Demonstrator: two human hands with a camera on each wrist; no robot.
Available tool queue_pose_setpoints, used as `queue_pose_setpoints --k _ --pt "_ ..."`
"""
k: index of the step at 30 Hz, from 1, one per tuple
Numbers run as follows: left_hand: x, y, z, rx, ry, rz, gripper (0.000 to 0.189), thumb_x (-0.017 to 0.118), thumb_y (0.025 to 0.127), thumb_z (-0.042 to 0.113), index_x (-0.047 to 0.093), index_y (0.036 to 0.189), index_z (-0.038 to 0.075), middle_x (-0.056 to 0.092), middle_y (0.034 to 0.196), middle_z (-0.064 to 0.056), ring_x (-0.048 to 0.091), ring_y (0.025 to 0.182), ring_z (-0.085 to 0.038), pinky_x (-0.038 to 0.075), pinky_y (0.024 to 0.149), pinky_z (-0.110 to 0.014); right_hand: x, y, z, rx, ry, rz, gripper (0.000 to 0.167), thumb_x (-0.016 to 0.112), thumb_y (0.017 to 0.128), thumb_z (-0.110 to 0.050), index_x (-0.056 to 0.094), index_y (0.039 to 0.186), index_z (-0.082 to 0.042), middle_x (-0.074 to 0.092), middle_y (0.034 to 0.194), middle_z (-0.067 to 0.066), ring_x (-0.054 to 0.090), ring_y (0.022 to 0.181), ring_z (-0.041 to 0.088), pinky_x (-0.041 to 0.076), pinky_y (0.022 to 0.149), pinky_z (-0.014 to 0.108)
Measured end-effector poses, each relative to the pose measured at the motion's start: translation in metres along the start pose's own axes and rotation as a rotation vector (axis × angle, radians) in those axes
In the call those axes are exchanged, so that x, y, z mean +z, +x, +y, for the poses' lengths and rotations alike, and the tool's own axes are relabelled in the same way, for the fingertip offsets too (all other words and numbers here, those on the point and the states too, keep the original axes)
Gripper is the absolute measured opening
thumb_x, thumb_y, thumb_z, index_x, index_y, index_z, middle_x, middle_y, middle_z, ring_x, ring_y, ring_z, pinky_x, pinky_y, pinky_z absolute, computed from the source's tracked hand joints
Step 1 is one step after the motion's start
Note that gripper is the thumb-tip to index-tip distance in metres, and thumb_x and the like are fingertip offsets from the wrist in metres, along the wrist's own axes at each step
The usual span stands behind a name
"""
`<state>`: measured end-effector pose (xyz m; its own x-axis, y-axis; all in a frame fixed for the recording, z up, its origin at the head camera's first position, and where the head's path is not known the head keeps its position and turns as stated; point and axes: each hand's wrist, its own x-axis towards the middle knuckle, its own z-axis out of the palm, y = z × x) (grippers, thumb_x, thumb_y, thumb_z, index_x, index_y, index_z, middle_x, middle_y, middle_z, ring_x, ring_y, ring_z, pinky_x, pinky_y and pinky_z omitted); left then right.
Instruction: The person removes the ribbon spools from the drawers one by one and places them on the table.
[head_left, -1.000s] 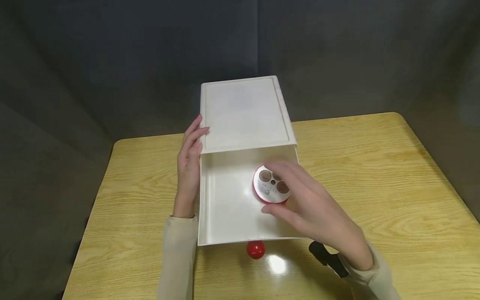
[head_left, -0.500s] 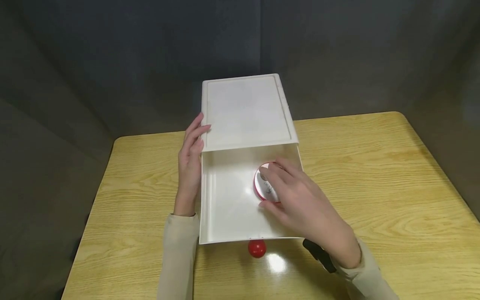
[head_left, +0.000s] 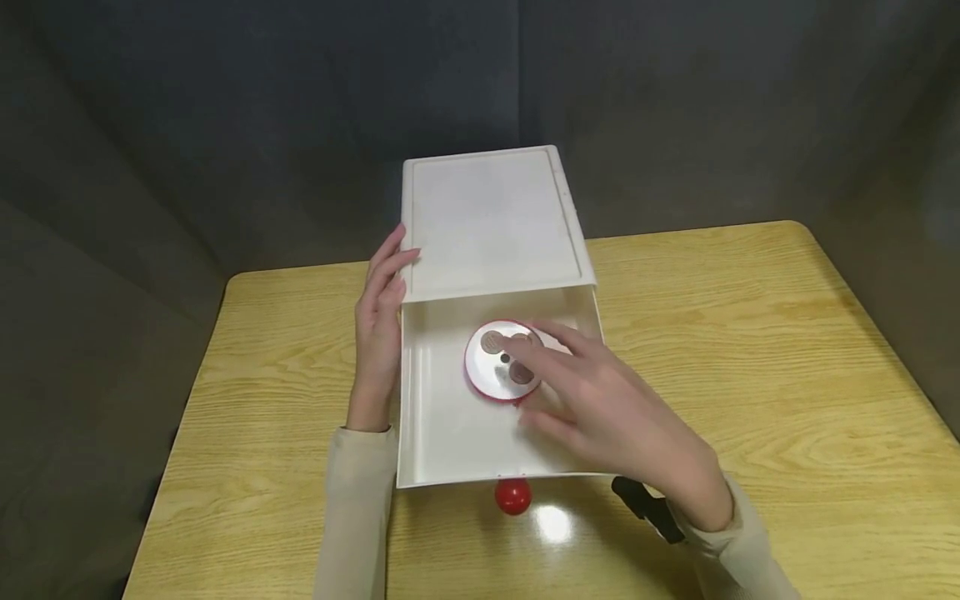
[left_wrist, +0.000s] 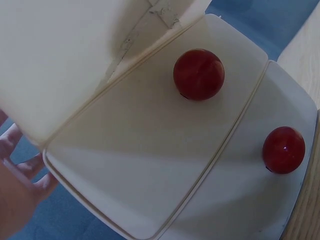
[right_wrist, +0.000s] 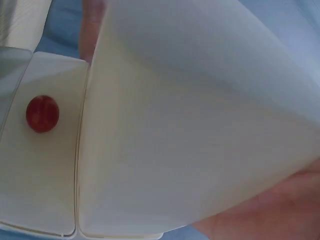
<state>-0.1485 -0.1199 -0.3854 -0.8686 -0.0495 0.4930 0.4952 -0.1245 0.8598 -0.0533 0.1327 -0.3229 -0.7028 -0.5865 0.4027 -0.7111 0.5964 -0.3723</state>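
A white plastic drawer cabinet (head_left: 487,221) stands on the table with its upper drawer (head_left: 450,429) pulled out. In the drawer is a round reel (head_left: 487,379) with a shiny white face, a red edge and brown round spots. My right hand (head_left: 615,408) reaches in from the right; its index finger lies across the reel's face, while the thumb stays apart from the near edge. Whether the fingertip touches the reel cannot be told. My left hand (head_left: 378,329) rests against the cabinet's left side, fingertips at its top edge.
A red knob (head_left: 513,497) shows below the drawer front in the head view. Two round red knobs, an upper one (left_wrist: 199,74) and another (left_wrist: 284,150), sit on white drawer fronts in the left wrist view. The wooden table (head_left: 750,350) extends to both sides, with dark curtain (head_left: 675,100) behind.
The reel has moved left in the drawer and turned. My right hand's fingers closed in over it half a second ago and now spread off it. My left hand stays put.
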Motion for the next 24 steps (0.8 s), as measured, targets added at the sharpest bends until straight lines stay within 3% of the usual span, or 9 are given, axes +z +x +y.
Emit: queue_pose_setpoints --k 4,10,15,21,24 --pt "0.001 0.0 0.0 0.012 0.006 -0.002 0.037 0.044 0.104 0.015 0.062 0.128 -0.006 0.043 0.159 -0.009 0.033 0.15 -0.024 0.027 0.122 -0.043 0.001 0.0 0.001 -0.034 -0.051 -0.003 0.07 0.089 0.082 -0.017 0.056 0.142 -0.003 0.063 0.139 0.014 0.052 0.135 0.04 0.042 0.111 0.054" --pt "0.001 0.002 0.001 0.043 0.008 0.008 0.035 0.044 0.103 0.013 0.062 0.126 -0.008 0.044 0.158 -0.01 0.034 0.15 -0.026 0.026 0.122 -0.042 0.004 0.004 0.001 0.0 -0.078 -0.011 0.084 0.09 0.081 -0.03 0.049 0.149 -0.004 0.06 0.144 0.015 0.055 0.134 0.035 0.042 0.112 0.052" --pt "0.0 0.001 0.002 0.032 -0.006 0.018 0.034 0.044 0.103 0.013 0.066 0.126 -0.001 0.044 0.158 -0.01 0.034 0.15 -0.025 0.026 0.122 -0.042 0.005 0.01 -0.001 0.055 -0.1 -0.045 0.093 0.092 0.078 -0.037 0.045 0.153 -0.008 0.06 0.14 0.015 0.056 0.131 0.033 0.044 0.109 0.052" --pt "-0.001 0.0 0.001 0.02 -0.008 0.033 0.035 0.044 0.102 0.013 0.065 0.125 -0.002 0.044 0.158 -0.01 0.034 0.15 -0.024 0.025 0.122 -0.042 0.008 0.014 -0.004 0.117 -0.158 -0.128 0.095 0.089 0.08 -0.045 0.042 0.155 -0.011 0.061 0.136 0.018 0.057 0.129 0.037 0.046 0.106 0.053" --pt "-0.002 0.0 0.001 0.025 -0.001 0.041 0.034 0.043 0.103 0.014 0.07 0.123 0.008 0.045 0.158 -0.009 0.034 0.15 -0.024 0.026 0.122 -0.042 0.009 0.015 -0.004 0.115 -0.176 -0.133 0.093 0.087 0.081 -0.047 0.043 0.155 -0.011 0.065 0.131 0.017 0.06 0.125 0.038 0.048 0.103 0.053"
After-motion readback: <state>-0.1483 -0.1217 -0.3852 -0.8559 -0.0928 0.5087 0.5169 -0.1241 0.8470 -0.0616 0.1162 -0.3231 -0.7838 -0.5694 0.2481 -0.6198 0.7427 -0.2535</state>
